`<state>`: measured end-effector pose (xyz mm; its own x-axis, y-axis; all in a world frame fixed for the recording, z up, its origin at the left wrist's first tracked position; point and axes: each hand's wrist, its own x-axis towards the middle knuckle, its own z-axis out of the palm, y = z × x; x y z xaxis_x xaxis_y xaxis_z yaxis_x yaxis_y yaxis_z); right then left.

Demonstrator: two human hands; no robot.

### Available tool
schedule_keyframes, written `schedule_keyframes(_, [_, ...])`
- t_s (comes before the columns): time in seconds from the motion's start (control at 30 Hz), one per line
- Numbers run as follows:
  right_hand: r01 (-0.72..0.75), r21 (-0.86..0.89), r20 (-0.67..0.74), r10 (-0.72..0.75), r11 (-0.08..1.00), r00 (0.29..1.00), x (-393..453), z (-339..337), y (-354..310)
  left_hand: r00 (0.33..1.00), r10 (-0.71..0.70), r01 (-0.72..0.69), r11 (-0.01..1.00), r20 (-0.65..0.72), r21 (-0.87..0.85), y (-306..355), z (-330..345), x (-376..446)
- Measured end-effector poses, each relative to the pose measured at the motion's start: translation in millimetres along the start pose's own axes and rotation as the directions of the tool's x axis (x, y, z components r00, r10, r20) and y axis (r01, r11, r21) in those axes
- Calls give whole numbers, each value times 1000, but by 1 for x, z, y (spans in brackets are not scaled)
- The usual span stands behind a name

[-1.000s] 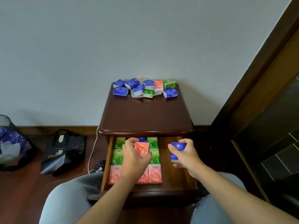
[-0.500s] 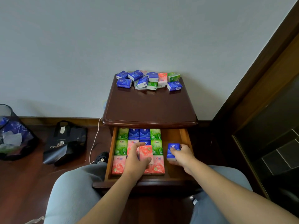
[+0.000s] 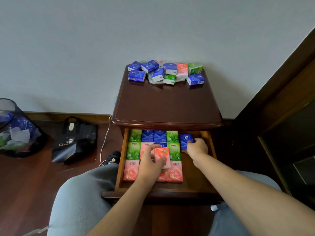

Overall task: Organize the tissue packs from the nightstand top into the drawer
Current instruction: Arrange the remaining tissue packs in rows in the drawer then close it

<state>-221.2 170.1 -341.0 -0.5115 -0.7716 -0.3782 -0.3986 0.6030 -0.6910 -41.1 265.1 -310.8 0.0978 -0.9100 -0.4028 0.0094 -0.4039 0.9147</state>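
Gripping a pink rose-print pack point(image 3: 162, 156) – left hand point(image 3: 150, 165), right hand point(image 3: 197, 148) pinching blue pack point(image 3: 186, 141), bag point(image 3: 75, 140) lettered "Cha…"

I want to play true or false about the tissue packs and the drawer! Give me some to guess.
1. The left hand holds a pink tissue pack over the drawer. True.
2. The right hand holds a green pack. False: it holds a blue tissue pack.
3. The nightstand top has no packs left. False: a pile of packs sits at its back edge.
4. The drawer is open. True.
5. The black bag sits on the nightstand. False: it is on the floor, left of the nightstand.
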Motion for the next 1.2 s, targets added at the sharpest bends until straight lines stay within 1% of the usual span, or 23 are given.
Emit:
schedule_keyframes(0.07, [-9,-80,-17,8,997,1000,-4,3,-3,1000,-10,10,1000,0,-11,0,0,1])
schedule_keyframes(0.13, [-3,-209,-26,-3,978,1000,-9,3,-5,1000,-14,14,1000,2,-17,1,0,0])
schedule_keyframes(0.2, [43,-368,-8,-49,929,999,-13,-2,-6,1000,-14,14,1000,3,-15,3,0,-1])
schedule_keyframes(0.23, [73,-418,9,-76,906,997,-15,-5,-6,1000,-10,10,1000,5,-10,4,0,-2])
schedule_keyframes(0.37, [150,-448,85,-125,881,988,-24,-23,-12,1000,1,-1,1000,18,-13,11,2,-6])
schedule_keyframes(0.43, [232,-417,116,-202,879,972,-31,-34,-14,1000,6,-5,999,23,-40,14,4,-7])
schedule_keyframes(0.47, [303,-379,147,-267,874,952,-36,-40,-13,1000,9,-8,999,23,-51,16,6,-8])
schedule_keyframes(0.53, [474,-269,242,-417,839,876,-47,-55,-10,1000,16,-14,998,26,-62,20,12,-9])
schedule_keyframes(0.57, [559,-211,308,-488,802,817,-53,-63,-7,999,16,-15,998,30,-62,22,15,-10])
schedule_keyframes(0.63, [703,-118,437,-600,701,671,-63,-80,0,998,23,-21,999,51,-47,26,23,-12])
schedule_keyframes(0.67, [770,-102,485,-644,630,591,-66,-88,4,997,45,-44,999,67,-12,26,27,-12])
schedule_keyframes(0.73, [883,-115,554,-709,455,437,-70,-101,11,987,92,-106,989,132,107,26,33,-12])
schedule_keyframes(0.77, [916,-128,583,-718,380,380,-71,-106,13,980,90,-118,981,175,157,26,37,-13])
schedule_keyframes(0.8, [936,-144,610,-716,322,340,-71,-110,15,975,69,-110,975,209,192,27,41,-14])
schedule_keyframes(0.83, [946,-161,630,-708,282,318,-71,-113,17,972,41,-91,973,230,213,29,45,-16])
schedule_keyframes(0.87, [948,-183,638,-703,259,315,-70,-115,19,971,16,-71,972,237,224,31,48,-16])
schedule_keyframes(0.9, [943,-213,626,-705,255,332,-69,-117,21,973,-2,-52,972,231,229,32,51,-17])
schedule_keyframes(0.93, [928,-248,594,-714,277,372,-69,-119,23,977,-15,-35,972,213,231,33,53,-17])
schedule_keyframes(1.03, [840,-304,425,-725,449,542,-71,-119,26,987,-60,32,983,151,182,36,60,-18])
schedule_keyframes(1.1, [792,-253,384,-694,555,609,-71,-117,26,984,-84,63,989,159,131,38,64,-17])
schedule_keyframes(1.13, [780,-215,411,-671,587,618,-70,-117,27,982,-88,68,990,167,121,39,66,-17])
schedule_keyframes(1.17, [780,-188,460,-648,596,607,-69,-117,27,983,-84,64,990,164,123,40,67,-16])
schedule_keyframes(1.2, [792,-186,515,-629,581,582,-67,-118,27,987,-70,50,989,146,139,41,69,-15])
